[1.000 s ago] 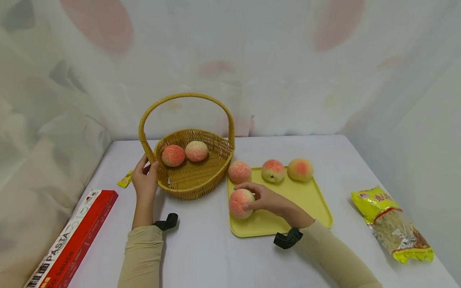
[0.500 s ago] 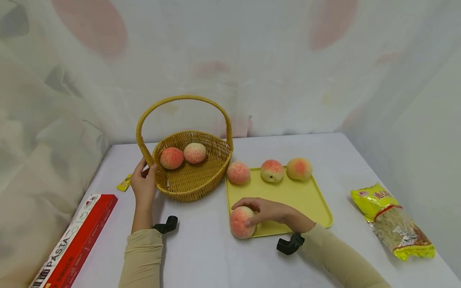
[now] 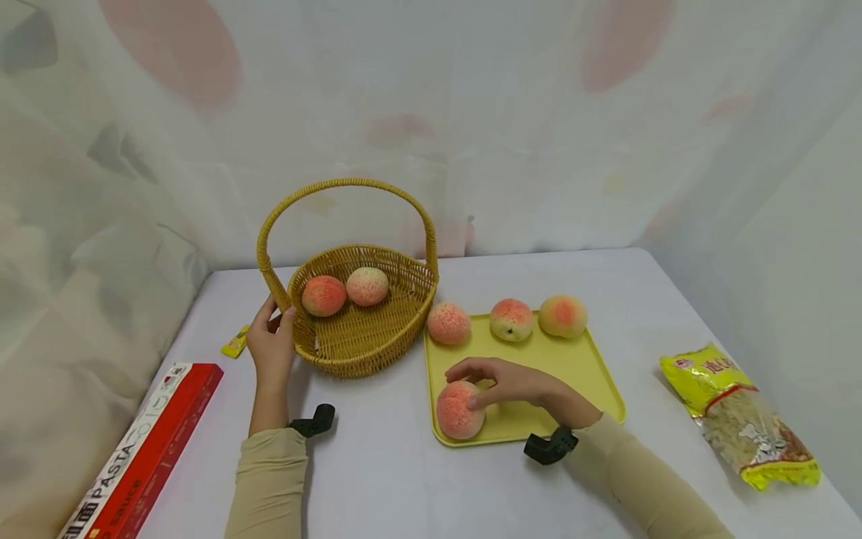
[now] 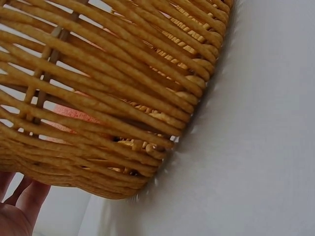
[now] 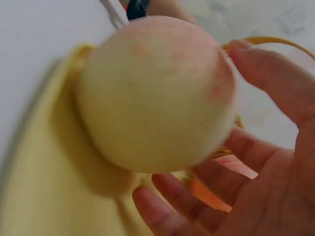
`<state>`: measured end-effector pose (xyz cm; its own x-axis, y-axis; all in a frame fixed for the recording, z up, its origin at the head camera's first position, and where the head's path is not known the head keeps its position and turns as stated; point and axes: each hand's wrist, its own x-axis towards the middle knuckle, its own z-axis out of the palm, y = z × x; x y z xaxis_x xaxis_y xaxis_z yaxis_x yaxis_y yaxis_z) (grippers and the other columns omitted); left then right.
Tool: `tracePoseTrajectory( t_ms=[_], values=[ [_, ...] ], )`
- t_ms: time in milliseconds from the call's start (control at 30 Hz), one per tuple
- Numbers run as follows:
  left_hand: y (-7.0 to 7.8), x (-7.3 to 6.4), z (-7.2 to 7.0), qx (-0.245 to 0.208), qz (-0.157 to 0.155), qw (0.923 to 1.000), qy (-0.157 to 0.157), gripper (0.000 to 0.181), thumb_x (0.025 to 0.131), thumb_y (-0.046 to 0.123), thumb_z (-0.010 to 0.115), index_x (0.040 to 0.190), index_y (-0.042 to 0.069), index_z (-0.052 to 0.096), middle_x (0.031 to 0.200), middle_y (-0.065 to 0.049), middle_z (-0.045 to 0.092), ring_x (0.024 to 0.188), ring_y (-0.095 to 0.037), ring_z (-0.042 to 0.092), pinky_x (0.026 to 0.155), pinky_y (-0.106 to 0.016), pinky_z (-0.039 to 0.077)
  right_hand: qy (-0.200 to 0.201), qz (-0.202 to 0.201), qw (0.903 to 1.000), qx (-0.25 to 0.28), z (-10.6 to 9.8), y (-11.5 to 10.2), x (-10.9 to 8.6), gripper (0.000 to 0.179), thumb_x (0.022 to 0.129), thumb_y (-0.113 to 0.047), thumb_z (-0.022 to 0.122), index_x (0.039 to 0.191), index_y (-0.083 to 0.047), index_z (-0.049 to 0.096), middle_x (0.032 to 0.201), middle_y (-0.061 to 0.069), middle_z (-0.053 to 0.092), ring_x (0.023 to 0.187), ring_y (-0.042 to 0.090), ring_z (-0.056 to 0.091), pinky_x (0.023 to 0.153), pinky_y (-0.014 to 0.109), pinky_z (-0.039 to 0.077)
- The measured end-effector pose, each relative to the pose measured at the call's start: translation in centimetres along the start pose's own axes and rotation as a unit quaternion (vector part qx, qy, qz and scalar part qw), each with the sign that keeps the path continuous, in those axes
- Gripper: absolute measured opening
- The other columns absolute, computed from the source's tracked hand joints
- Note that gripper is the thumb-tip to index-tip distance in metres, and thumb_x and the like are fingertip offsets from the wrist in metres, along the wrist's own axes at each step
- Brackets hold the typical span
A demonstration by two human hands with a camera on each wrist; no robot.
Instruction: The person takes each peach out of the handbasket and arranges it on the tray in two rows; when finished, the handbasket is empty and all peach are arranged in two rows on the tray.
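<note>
My left hand [image 3: 271, 346] grips the left side of the yellow wicker basket [image 3: 367, 367], where the tall handle meets the rim. Two pink-and-cream peaches, one redder [image 3: 324, 296] and one paler [image 3: 367, 287], lie inside. My right hand [image 3: 515, 382] is at a peach [image 3: 461, 412] in the front left corner of the yellow tray [image 3: 539, 367]. In the right wrist view its thumb and fingers are spread loosely around this peach [image 5: 157, 93], thumb at its edge, lower fingers standing off it. The left wrist view shows the basket's woven side [image 4: 108, 98], with fingers [image 4: 32, 201] under its rim.
Along the tray's back edge sit three more peaches: left [image 3: 448, 323], middle [image 3: 512, 320] and right [image 3: 563, 316]. A red-and-white pasta box [image 3: 148, 457] and a small yellow packet [image 3: 235, 342] lie at left. At right is a yellow-ended clear bag [image 3: 741, 415].
The peach under my right hand came toward the tray's front left corner, then turned and shifted slightly right. The right hand's fingers have lifted a little off its top. My left hand stays at the basket.
</note>
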<state>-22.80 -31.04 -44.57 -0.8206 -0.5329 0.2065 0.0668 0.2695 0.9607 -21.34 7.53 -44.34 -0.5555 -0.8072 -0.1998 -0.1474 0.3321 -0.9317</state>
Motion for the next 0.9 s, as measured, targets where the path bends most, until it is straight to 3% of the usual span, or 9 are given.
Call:
tracePoseTrajectory(
  t_ms=[133,233,367,467,633,767,900],
  values=[
    [0.3,0.4,-0.1,0.001,0.016,0.9999,0.005,0.042,0.093,0.022,0.054,0.135,0.024,0.048,0.134,-0.002,0.049,0.11,-0.02,0.053,0.086,-0.025,0.049,0.023,-0.017,0.9994,-0.019,-1.8,-2.0,0.7,0.051,0.087,-0.023,0.065,0.133,-0.011,0.047,0.133,0.011,0.047,0.12,0.03,0.044,0.095,0.042,0.041],
    [0.5,0.8,-0.2,-0.006,0.022,0.9997,0.007,0.042,0.093,0.021,0.055,0.135,0.024,0.049,0.134,-0.002,0.049,0.109,-0.02,0.054,0.082,-0.021,0.049,0.041,-0.044,0.9979,-0.024,-3.4,-3.8,2.0,0.047,0.088,-0.017,0.062,0.132,-0.008,0.047,0.133,0.013,0.047,0.122,0.031,0.043,0.098,0.045,0.038],
    [0.7,1.1,-0.2,-0.01,0.025,0.9996,0.006,0.042,0.093,0.021,0.055,0.134,0.024,0.049,0.135,-0.001,0.049,0.109,-0.021,0.054,0.078,-0.017,0.049,0.05,-0.079,0.9956,0.011,-5.0,-6.1,4.4,0.046,0.089,-0.015,0.06,0.132,-0.003,0.046,0.131,0.017,0.049,0.122,0.034,0.043,0.099,0.044,0.037],
    [0.3,0.6,-0.4,-0.004,0.017,0.9998,-0.002,0.043,0.093,0.021,0.055,0.136,0.023,0.047,0.136,-0.002,0.047,0.111,-0.022,0.053,0.079,-0.018,0.049,0.05,-0.088,0.9935,0.051,-5.4,-7.2,6.6,0.047,0.089,-0.019,0.061,0.132,-0.004,0.047,0.131,0.016,0.049,0.121,0.034,0.044,0.096,0.046,0.041],
    [-0.3,-0.8,-0.6,0.011,-0.004,0.9999,-0.009,0.045,0.094,0.022,0.054,0.138,0.021,0.045,0.137,-0.004,0.046,0.113,-0.023,0.052,0.082,-0.02,0.049,0.067,-0.068,0.9946,0.04,-5.5,-8.6,11.3,0.046,0.089,-0.024,0.061,0.132,-0.012,0.048,0.134,0.009,0.048,0.115,0.022,0.05,0.091,0.041,0.046],
    [-0.9,-0.5,-0.5,0.007,0.001,1.0,-0.004,0.045,0.093,0.022,0.055,0.137,0.022,0.046,0.136,-0.003,0.047,0.111,-0.022,0.053,0.076,-0.013,0.048,0.087,-0.043,0.9952,0.005,-5.7,-9.8,15.5,0.05,0.089,-0.025,0.062,0.134,-0.01,0.046,0.136,0.013,0.044,0.118,0.023,0.047,0.093,0.038,0.044],
    [-0.5,-0.4,-0.2,-0.004,0.008,0.9999,-0.004,0.045,0.092,0.02,0.056,0.136,0.021,0.047,0.136,-0.004,0.047,0.111,-0.023,0.053,0.073,-0.009,0.046,0.11,-0.013,0.9936,-0.022,-5.9,-10.0,18.8,0.05,0.088,-0.021,0.063,0.134,-0.008,0.046,0.137,0.015,0.043,0.125,0.026,0.04,0.099,0.044,0.038]
  ],
)
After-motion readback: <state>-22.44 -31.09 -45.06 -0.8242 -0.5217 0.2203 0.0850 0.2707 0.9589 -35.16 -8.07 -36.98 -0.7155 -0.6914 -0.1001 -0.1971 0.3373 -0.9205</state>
